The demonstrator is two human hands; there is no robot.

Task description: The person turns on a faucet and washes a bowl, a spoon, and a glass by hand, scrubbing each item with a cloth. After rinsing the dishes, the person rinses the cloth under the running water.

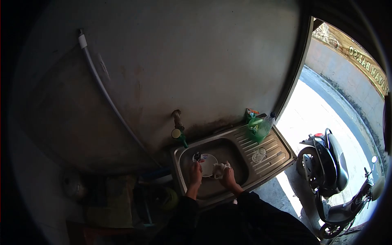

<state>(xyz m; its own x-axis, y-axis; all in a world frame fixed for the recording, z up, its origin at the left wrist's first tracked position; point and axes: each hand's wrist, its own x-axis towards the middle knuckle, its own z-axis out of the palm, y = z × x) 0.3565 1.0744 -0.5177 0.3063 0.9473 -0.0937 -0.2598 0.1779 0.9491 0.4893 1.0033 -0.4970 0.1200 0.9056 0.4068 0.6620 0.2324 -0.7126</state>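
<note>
The white dish lay between the two hands, over the basin of the metal sink. It was directly to the right of the left hand, whose fingers reached away from the body along the dish's left rim and appeared closed on that edge. Being round, the dish had no long axis to line up with; what counted was which side of the rim each hand had. The left hand was the nearer of the two, touching the dish, with a small dark object just beyond its fingertips, too unclear to name.

The right hand came in from the opposite side, its fingers closed around a crumpled whitish cloth. That cloth sat at the dish's right edge, so the dish lay to the left of the right fingers, with the cloth between. Whether the cloth pressed on the dish or only overlapped it in this view could not be told. It was bunched up, with no clear long axis either.

The tap stood out from the wall, beyond the sink and to the left of the dish. Well off to the right, on the ribbed drainboard, were a clear glass, a green plastic container and a clear bottle.
</note>
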